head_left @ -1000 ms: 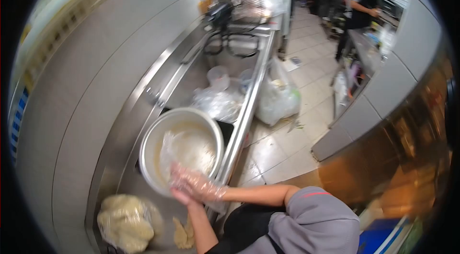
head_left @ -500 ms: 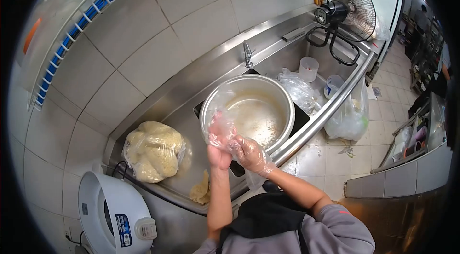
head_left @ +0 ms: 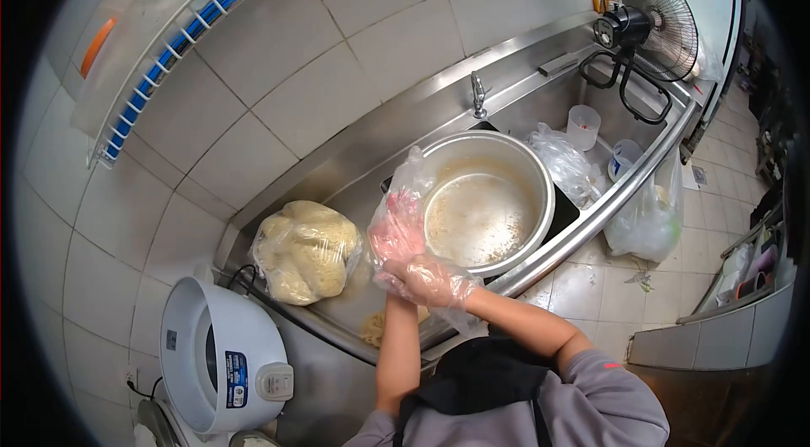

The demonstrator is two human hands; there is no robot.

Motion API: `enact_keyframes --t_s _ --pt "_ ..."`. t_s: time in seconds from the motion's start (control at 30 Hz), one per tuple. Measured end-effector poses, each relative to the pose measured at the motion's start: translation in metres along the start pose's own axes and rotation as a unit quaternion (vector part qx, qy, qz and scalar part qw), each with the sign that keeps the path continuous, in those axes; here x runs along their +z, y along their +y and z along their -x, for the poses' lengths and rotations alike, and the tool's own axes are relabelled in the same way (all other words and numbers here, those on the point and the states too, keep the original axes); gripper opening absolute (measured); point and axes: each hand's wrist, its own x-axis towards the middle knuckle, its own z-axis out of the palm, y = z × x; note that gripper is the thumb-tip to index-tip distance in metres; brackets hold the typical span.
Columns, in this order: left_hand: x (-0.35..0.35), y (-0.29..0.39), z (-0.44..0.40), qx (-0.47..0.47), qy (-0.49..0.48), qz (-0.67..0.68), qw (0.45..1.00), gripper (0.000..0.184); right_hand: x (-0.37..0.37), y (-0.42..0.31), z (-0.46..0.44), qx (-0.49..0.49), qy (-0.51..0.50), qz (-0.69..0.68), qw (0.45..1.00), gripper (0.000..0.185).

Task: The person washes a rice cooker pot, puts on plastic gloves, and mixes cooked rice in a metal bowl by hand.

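My left hand is inside a loose clear plastic glove, beside the left rim of a large metal pot. Its fingers point up toward the wall and look stretched out under the plastic. My right hand, also in a clear glove, is closed on the cuff of that glove at my left wrist. Brownish residue marks the inside of the pot. Left of my hands, a plastic-wrapped pale yellow mass lies on the steel surface. A tan scrap lies near the front edge, partly behind my left forearm.
A black fan stands over the sink at the right, with plastic cups and crumpled bags below it. A faucet rises behind the pot. A white appliance stands front left. A filled bag hangs outside the edge.
The view has swung toward the left. My left hand has moved from over the pot to beside its rim, fingers further into the glove. My right hand has shifted to the left wrist.
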Motion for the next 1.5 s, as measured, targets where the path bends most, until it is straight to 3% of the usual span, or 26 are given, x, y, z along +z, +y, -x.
enact_keyframes --t_s 0.13,0.23,0.33,0.43,0.47,0.53,0.57,0.63,0.7,0.77,0.87,0.97,1.0,1.1,1.17,1.23,1.27,1.4,1.5 --pt "0.007 0.005 -0.004 -0.054 -0.100 -0.100 0.989 0.072 0.002 -0.017 -0.005 -0.041 -0.025 -0.008 0.999 0.025" --pt "0.012 0.014 -0.006 -0.075 -0.092 -0.130 0.984 0.076 0.006 -0.022 -0.005 -0.099 -0.024 -0.012 0.995 0.024" --pt "0.044 0.040 0.003 -0.085 -0.025 -0.145 0.985 0.075 0.009 -0.028 -0.005 -0.144 -0.005 -0.019 0.989 0.026" --pt "0.033 0.051 0.006 -0.090 -0.079 0.022 0.993 0.071 0.012 -0.036 -0.009 -0.199 -0.001 -0.058 0.978 0.026" --pt "0.035 0.057 0.008 -0.049 -0.078 0.023 0.995 0.071 0.014 -0.037 -0.010 -0.220 -0.003 -0.078 0.972 0.026" --pt "0.029 0.075 0.016 -0.023 -0.096 0.073 0.992 0.072 0.019 -0.021 -0.007 -0.206 0.083 -0.130 0.966 0.025" --pt "0.025 0.086 0.022 -0.007 -0.105 0.096 0.990 0.072 0.006 -0.012 -0.001 -0.081 0.202 -0.138 0.966 0.024" --pt "0.031 0.103 0.033 -0.015 -0.110 0.094 0.989 0.073 -0.023 0.004 -0.027 0.147 0.320 -0.242 0.904 0.018" --pt "0.038 0.106 0.057 -0.030 -0.093 0.102 0.990 0.075 -0.020 0.024 -0.052 0.037 0.267 -0.175 0.947 0.018" --pt "0.033 0.109 0.068 -0.024 -0.075 0.080 0.994 0.076 -0.011 0.025 -0.073 0.044 0.071 -0.264 0.961 0.019" --pt "0.016 0.113 0.090 0.031 -0.018 0.056 0.998 0.078 0.011 0.015 -0.090 0.058 0.111 -0.200 0.972 0.022" --pt "-0.002 0.125 0.112 0.103 0.084 0.217 0.967 0.081 0.044 0.016 -0.101 0.080 0.076 -0.219 0.969 0.022" --pt "-0.008 0.126 0.116 0.165 0.085 -0.033 0.982 0.083 0.056 0.014 -0.102 0.049 0.086 -0.235 0.967 0.022" --pt "-0.008 0.134 0.132 0.286 0.169 0.012 0.943 0.079 0.070 -0.017 -0.084 -0.171 0.235 -0.112 0.950 0.022" --pt "-0.018 0.137 0.145 0.316 0.155 0.021 0.936 0.075 0.067 -0.041 -0.059 -0.320 -0.003 -0.171 0.932 0.026" --pt "-0.026 0.138 0.152 0.339 0.151 0.020 0.928 0.074 0.102 -0.046 -0.034 -0.307 -0.080 -0.161 0.935 0.021" --pt "-0.022 0.141 0.153 0.351 0.195 0.048 0.915 0.073 0.116 -0.045 -0.026 -0.303 -0.114 -0.150 0.934 0.019" --pt "-0.017 0.153 0.159 0.395 0.221 0.047 0.890 0.070 0.140 -0.051 -0.020 -0.359 -0.175 -0.199 0.895 0.014" --pt "-0.017 0.161 0.167 0.406 0.177 0.001 0.896 0.068 0.150 -0.060 -0.005 -0.400 -0.178 -0.272 0.857 0.015"
